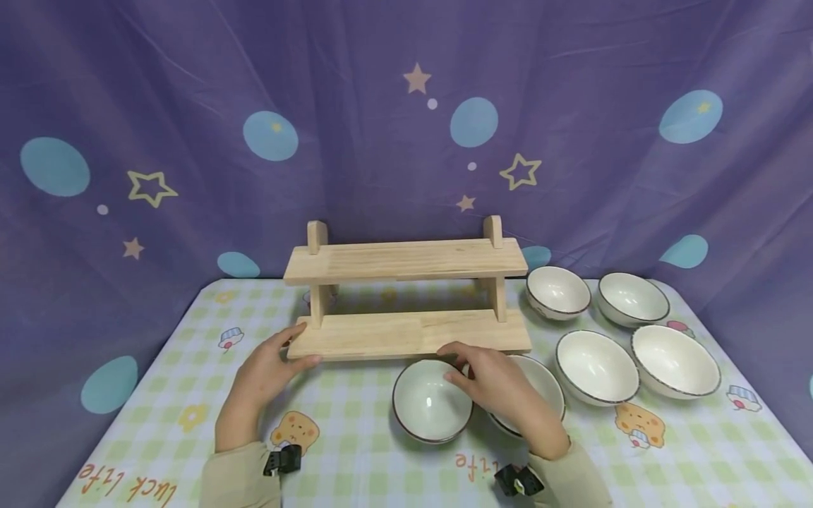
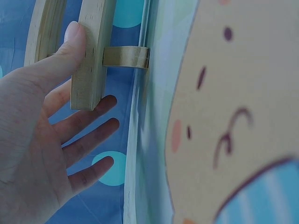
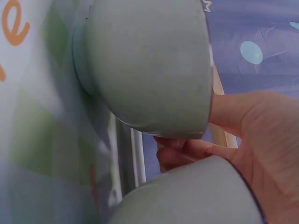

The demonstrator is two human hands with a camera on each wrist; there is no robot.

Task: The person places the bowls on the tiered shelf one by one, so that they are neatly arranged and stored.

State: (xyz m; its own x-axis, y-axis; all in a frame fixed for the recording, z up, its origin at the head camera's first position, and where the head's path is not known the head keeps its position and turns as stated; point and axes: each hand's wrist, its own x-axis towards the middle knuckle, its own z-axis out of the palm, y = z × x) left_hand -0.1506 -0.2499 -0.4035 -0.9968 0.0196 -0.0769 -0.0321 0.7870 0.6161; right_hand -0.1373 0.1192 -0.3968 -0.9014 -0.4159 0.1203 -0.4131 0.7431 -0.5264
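Observation:
A two-tier wooden shelf [image 1: 406, 335] stands at the back middle of the table. At its left end my left hand [image 1: 263, 374] holds the lower board; in the left wrist view the thumb lies on one face of the board [image 2: 91, 70], with a finger behind it and the others spread. My right hand [image 1: 498, 381] pinches the right rim of a white, dark-rimmed bowl [image 1: 432, 406] in front of the shelf, thumb inside and fingers outside. Just right of it is a second bowl [image 1: 540, 388], partly hidden under that hand.
Several more white bowls stand at the right: two at the back, a bowl [image 1: 557, 291] and another [image 1: 633, 298], and two nearer, a bowl [image 1: 597, 367] and its neighbour [image 1: 675, 360]. A checked cloth [image 1: 343, 451] covers the table. A purple curtain [image 1: 368, 162] hangs behind.

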